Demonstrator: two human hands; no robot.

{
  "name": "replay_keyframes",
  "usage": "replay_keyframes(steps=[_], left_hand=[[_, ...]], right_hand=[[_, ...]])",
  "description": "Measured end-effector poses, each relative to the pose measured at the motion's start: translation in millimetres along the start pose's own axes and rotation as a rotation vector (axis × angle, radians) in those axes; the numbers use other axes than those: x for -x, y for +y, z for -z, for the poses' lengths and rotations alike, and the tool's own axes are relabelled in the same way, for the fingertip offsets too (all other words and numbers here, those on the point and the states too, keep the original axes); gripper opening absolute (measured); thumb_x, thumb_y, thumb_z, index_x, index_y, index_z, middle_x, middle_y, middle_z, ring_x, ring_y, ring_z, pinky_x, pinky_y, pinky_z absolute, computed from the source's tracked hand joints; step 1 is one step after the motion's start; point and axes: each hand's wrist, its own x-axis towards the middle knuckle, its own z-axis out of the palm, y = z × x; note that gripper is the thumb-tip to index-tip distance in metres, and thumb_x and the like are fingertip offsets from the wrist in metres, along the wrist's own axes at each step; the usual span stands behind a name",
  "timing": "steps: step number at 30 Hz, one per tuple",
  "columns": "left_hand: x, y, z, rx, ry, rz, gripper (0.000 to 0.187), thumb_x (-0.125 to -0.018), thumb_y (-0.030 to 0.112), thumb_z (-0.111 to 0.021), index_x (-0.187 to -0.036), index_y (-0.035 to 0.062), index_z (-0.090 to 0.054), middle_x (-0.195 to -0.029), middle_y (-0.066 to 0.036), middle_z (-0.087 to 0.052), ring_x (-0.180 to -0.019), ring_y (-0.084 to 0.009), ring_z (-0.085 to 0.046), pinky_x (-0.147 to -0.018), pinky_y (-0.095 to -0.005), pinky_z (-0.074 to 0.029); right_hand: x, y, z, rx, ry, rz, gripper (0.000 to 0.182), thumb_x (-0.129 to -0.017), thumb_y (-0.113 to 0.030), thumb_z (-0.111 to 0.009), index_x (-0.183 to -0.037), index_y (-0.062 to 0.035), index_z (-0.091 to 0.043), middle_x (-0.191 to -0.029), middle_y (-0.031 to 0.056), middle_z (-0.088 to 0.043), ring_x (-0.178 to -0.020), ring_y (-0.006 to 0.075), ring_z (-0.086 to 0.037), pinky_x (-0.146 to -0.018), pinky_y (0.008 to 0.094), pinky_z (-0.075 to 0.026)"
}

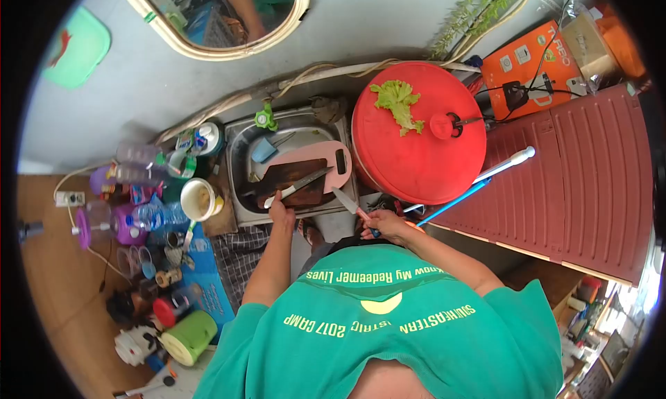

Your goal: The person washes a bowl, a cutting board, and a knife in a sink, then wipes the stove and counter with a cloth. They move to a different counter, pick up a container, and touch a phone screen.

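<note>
My left hand (281, 210) is closed at the near edge of a dark wooden cutting board (281, 174), with a white-handled kitchen knife (305, 181) under its thumb. That knife's blade lies across the board. Beneath the board, a pink cutting board (322, 153) with a dark handle slot rests over the metal sink (239, 149). To the right, my right hand (385, 226) grips a pink-handled knife (347, 202), its blade angled up toward the sink. A small dark blue end shows below those fingers. A light blue cup (263, 150) lies tipped inside the sink.
A lettuce leaf (399, 104) and scissors (458, 124) lie on a large red lid (416, 163). Bottles, a white tub (201, 199) and a green container (189, 338) crowd the left. A green tap (265, 117) stands behind the sink; a maroon panel (555, 184) is at right.
</note>
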Motion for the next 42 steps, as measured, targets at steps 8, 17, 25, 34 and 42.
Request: replay_keyframes(steps=[8, 17, 25, 34, 42], left_hand=[[-39.9, 3.2, -13.0, -0.056, 0.086, 0.138, 0.032, -0.093, 0.014, -0.066, -0.121, 0.0029, -0.056, -0.116, -0.013, -0.062, -0.105, -0.0328, -0.063, -0.087, -0.0526, -0.056], [-59.8, 14.6, 20.2, -0.725, -0.050, 0.486, 0.030, -0.091, 0.021, -0.066, -0.117, 0.0069, -0.061, -0.106, -0.012, -0.063, -0.087, -0.0286, -0.066, -0.074, -0.0450, -0.059], [58.0, 291.2, -62.8, -2.002, -0.285, -0.836, 0.015, -0.079, 0.008, -0.062, -0.089, 0.0023, -0.072, -0.087, -0.023, -0.070, -0.082, -0.0394, -0.068, -0.074, -0.0460, -0.056], [-57.1, 301.3, -10.8, -2.580, -0.226, -0.459, 0.024, -0.085, 0.005, -0.057, -0.104, 0.0028, -0.071, -0.110, -0.020, -0.069, -0.102, -0.0336, -0.069, -0.085, -0.0436, -0.057], [64.2, 334.2, -22.4, -2.217, 0.016, -0.798, 0.018, -0.084, 0.008, -0.060, -0.100, 0.0002, -0.061, -0.101, -0.024, -0.069, -0.093, -0.0398, -0.068, -0.080, -0.0486, -0.054]], right_hand=[[-19.9, -7.2, -61.8, -0.256, 0.076, 0.025, 0.024, -0.096, -0.006, -0.058, -0.117, 0.0017, -0.051, -0.100, 0.0115, -0.061, -0.091, 0.0245, -0.068, -0.083, 0.0380, -0.059], [-78.5, -16.6, -117.1, -0.164, 0.114, -0.026, 0.028, -0.095, -0.005, -0.059, -0.120, 0.0057, -0.052, -0.108, 0.0151, -0.062, -0.101, 0.0272, -0.067, -0.083, 0.0389, -0.059], [-116.3, -31.3, -142.9, -0.134, 0.075, -0.004, 0.024, -0.096, -0.004, -0.056, -0.118, 0.0056, -0.050, -0.105, 0.0150, -0.061, -0.098, 0.0310, -0.067, -0.087, 0.0429, -0.059], [-141.1, -62.0, -168.5, 0.012, 0.087, -0.100, 0.029, -0.092, -0.004, -0.061, -0.117, 0.0005, -0.048, -0.100, 0.0137, -0.064, -0.084, 0.0259, -0.070, -0.075, 0.0384, -0.061], [-253.7, -19.6, -84.7, 0.693, 0.249, -0.072, 0.027, -0.089, -0.014, -0.069, -0.111, -0.0047, -0.056, -0.094, 0.0063, -0.067, -0.080, 0.0184, -0.068, -0.064, 0.0329, -0.054]])
